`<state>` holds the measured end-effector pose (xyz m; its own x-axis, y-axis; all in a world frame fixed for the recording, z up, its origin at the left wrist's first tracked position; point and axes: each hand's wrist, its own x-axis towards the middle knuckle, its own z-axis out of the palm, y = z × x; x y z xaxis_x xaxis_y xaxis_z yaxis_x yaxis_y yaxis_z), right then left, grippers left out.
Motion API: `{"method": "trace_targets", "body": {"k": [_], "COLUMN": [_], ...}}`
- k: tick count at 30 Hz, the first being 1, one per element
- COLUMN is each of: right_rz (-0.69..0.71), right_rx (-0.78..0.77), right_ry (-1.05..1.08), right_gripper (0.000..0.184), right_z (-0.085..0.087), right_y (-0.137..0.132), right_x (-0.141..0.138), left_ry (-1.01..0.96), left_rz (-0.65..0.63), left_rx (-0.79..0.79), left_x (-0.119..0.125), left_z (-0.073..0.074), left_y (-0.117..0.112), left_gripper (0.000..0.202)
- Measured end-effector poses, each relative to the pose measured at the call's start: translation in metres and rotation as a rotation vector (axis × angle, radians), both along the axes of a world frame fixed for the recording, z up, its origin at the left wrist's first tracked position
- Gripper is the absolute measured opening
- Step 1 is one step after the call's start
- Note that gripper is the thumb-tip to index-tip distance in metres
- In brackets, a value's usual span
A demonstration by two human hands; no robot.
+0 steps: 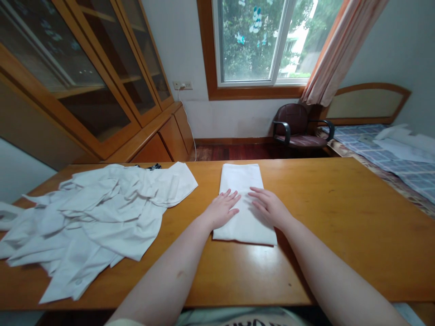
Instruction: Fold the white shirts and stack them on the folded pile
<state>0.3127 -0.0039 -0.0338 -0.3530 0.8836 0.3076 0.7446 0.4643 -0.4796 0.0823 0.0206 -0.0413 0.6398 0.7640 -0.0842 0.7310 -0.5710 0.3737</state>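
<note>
A white cloth folded into a long flat rectangle (243, 228) lies on the wooden table (333, 217), its long side running away from me. Over its left edge rests my left hand (222, 209), fingers spread and flat. My right hand (268, 207) is on the opposite edge, also open with fingers stretched toward the middle. Neither hand grasps anything. To the left, a loose, crumpled heap of white garments (112, 203) spreads across the table, with a button showing on a lower corner.
Small dark items (154, 166) sit behind the heap at the table's far edge. Beyond the table stand a glass-door cabinet (132, 113) on the left and a brown armchair (299, 127). A bed with a checked cover (374, 145) is at the right.
</note>
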Motion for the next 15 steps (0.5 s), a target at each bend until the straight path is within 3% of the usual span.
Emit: {"method": "trace_targets", "body": {"k": [3,7,15], "right_rz": [0.122,0.067,0.013], "right_rx": [-0.134,-0.218,-0.263], "right_ry": [-0.204,-0.313,-0.348], "right_gripper": [0.052,0.065,0.077], "right_z": [-0.002,-0.011,-0.012], "right_y": [-0.005,-0.002,0.001], "right_x": [-0.010,-0.014,-0.010], "left_ry": [-0.007,-0.003,0.086], "left_rz": [0.002,0.028,0.290], "left_rx": [-0.001,-0.020,0.048], "left_x": [0.001,-0.003,-0.013], "left_z": [-0.001,-0.001,-0.004], "left_y": [0.000,0.002,0.005], "left_gripper": [0.054,0.054,0.053]}}
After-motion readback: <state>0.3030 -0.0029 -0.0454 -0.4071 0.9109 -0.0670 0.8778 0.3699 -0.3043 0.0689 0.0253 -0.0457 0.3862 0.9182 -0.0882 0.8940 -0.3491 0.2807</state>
